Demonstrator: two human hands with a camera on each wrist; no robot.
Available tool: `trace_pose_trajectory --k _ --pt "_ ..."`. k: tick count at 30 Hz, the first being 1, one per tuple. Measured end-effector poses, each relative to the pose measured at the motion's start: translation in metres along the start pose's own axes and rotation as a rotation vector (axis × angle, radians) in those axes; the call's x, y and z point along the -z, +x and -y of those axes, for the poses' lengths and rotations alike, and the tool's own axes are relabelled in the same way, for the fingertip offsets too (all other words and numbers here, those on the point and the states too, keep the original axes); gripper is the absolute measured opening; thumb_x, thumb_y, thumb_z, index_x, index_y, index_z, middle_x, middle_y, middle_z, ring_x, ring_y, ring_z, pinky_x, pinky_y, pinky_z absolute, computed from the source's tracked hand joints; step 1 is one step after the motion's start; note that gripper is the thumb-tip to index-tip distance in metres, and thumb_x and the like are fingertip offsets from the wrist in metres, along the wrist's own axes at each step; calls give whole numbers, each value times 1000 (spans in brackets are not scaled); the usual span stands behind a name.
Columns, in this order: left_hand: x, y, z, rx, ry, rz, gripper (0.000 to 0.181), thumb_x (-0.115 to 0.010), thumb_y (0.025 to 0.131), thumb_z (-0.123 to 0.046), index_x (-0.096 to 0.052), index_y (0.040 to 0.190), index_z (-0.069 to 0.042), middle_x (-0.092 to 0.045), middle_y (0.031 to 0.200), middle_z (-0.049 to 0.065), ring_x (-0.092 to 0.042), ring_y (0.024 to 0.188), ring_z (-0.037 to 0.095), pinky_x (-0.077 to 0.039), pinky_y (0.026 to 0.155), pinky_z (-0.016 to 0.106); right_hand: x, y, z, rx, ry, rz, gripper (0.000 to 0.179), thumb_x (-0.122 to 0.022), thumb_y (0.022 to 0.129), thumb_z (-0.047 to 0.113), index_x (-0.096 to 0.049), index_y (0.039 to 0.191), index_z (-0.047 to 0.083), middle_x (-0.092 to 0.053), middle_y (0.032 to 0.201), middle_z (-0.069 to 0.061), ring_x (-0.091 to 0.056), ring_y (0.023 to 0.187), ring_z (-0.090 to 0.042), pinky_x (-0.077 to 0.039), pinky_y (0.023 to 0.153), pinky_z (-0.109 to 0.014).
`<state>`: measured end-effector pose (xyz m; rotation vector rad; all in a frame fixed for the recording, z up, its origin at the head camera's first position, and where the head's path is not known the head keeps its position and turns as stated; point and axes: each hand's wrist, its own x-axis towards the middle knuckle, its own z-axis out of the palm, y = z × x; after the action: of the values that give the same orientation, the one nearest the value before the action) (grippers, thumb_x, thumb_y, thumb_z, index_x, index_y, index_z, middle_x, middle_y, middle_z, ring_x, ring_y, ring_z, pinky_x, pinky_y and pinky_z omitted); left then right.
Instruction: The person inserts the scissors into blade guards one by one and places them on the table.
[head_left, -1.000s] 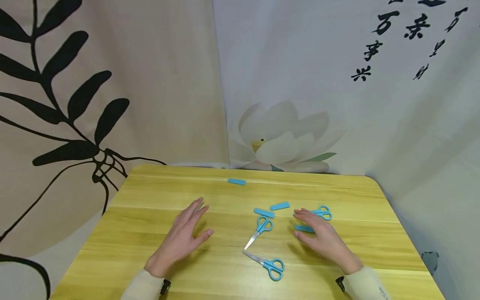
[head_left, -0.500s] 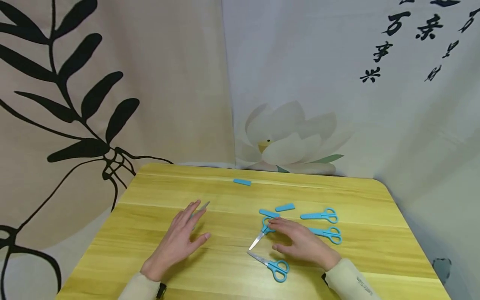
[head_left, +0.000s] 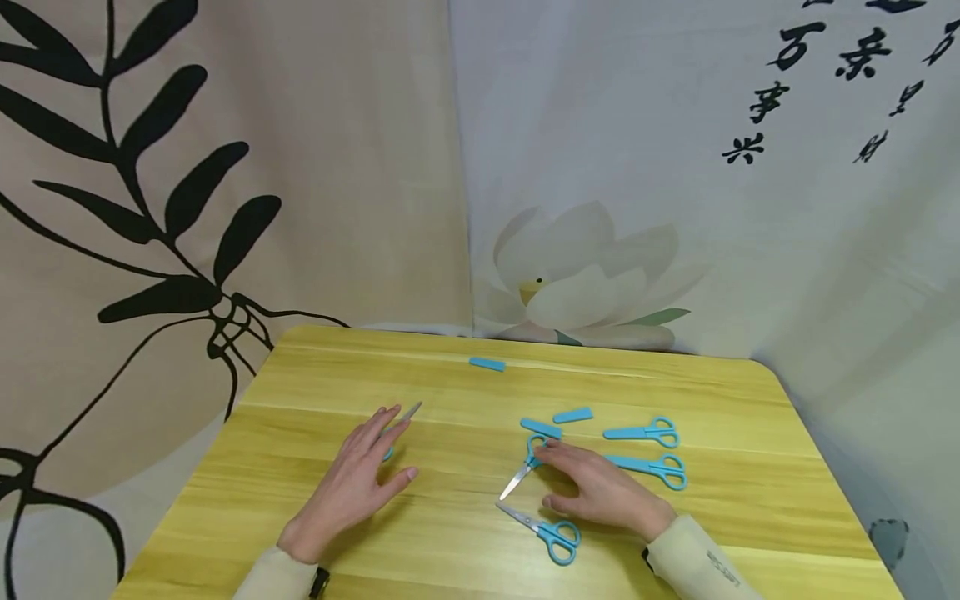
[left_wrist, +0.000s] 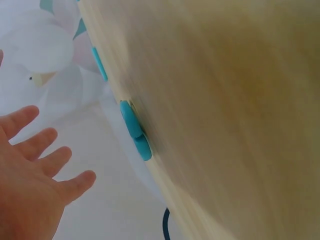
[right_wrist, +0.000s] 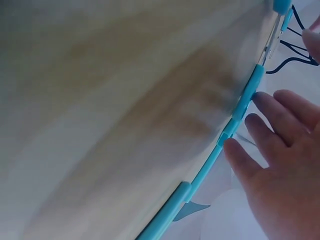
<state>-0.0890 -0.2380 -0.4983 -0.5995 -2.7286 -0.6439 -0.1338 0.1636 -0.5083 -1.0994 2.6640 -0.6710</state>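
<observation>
My left hand [head_left: 356, 479] hovers with spread fingers over a pair of blue scissors [head_left: 412, 410]; only the blade tip and a bit of handle show past it in the head view. In the left wrist view, blue scissor handles [left_wrist: 131, 120] lie on the table, apart from the fingers. My right hand [head_left: 603, 492] has its fingertips at the blue handles of bare-bladed scissors [head_left: 516, 478]; whether they touch, I cannot tell. Its fingers are loosely bent in the right wrist view. Nearer me lie other bare-bladed scissors [head_left: 546, 528], the two blade tips almost meeting.
Two sheathed scissors [head_left: 633, 433] [head_left: 645, 465] lie right of centre, the nearer one partly behind the right hand. Loose blue blade covers [head_left: 542, 427] [head_left: 573, 415] lie behind the hands, and another cover [head_left: 487, 364] is by the back edge of the wooden table [head_left: 360, 358].
My right hand has moved left, from over the sheathed scissors to the handles of the bare-bladed pair. The left hand has barely moved. The head view has shifted slightly.
</observation>
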Motion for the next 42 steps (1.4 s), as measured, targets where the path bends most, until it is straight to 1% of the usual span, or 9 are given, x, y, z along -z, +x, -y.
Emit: trace_pose_trajectory --k 4,7,13,18,21,28,33,39,42 --pt "-1 1 0 -7 8 5 71 -73 95 -43 -52 149 -2 -35 164 18 -33 148 43 -30 115 68 2 -4 1 0 -10 4 63 -71 98 43 -56 149 11 -51 155 -12 -46 144 -33 -42 113 -54" --pt "-1 2 -1 -10 8 9 72 -72 95 -43 -50 150 -2 -35 163 19 -33 149 43 -30 115 68 4 -3 2 6 -4 -14 58 -74 97 41 -60 145 12 -55 151 -9 -49 141 -31 -44 112 -51" --pt "-3 4 -3 -15 -8 18 73 -72 95 -44 -49 151 -2 -34 164 18 -32 150 42 -29 115 68 2 8 2 10 33 -64 51 -77 95 34 -64 141 16 -61 144 0 -53 137 -27 -46 111 -49" --pt "-5 4 -4 -17 -12 21 73 -72 96 -44 -49 152 -3 -32 166 16 -32 150 42 -29 115 68 -4 19 -1 2 87 -83 43 -79 94 30 -68 133 16 -66 132 6 -60 126 -20 -51 104 -46" --pt "-6 2 -4 -15 -16 23 73 -72 96 -44 -49 151 -3 -33 165 16 -33 149 43 -30 115 68 -9 24 -1 -18 114 -90 41 -81 92 29 -70 129 15 -67 127 6 -61 120 -18 -53 101 -44" --pt "-7 3 -5 -24 -33 24 72 -73 95 -43 -49 151 -2 -34 165 15 -33 149 43 -31 114 68 -15 30 3 -17 62 -100 36 -82 91 25 -72 122 11 -67 122 1 -61 117 -22 -53 100 -45" --pt "-6 6 -7 -29 -36 38 72 -72 96 -43 -50 151 -3 -32 166 13 -32 150 43 -31 114 68 -16 31 6 -15 5 -122 29 -82 92 23 -74 116 10 -66 116 1 -61 110 -19 -54 96 -42" --pt "-8 9 -9 -33 -42 45 71 -72 96 -43 -50 151 -4 -32 166 14 -31 150 43 -31 114 69 -18 31 9 -17 -2 -154 14 -81 91 15 -76 104 12 -65 106 3 -61 100 -16 -55 89 -39" --pt "-10 10 -9 -35 -47 47 71 -72 96 -43 -50 151 -4 -33 166 15 -32 149 43 -31 113 70 -18 31 10 -21 1 -163 10 -80 91 13 -76 100 13 -66 103 3 -61 97 -16 -55 87 -38"
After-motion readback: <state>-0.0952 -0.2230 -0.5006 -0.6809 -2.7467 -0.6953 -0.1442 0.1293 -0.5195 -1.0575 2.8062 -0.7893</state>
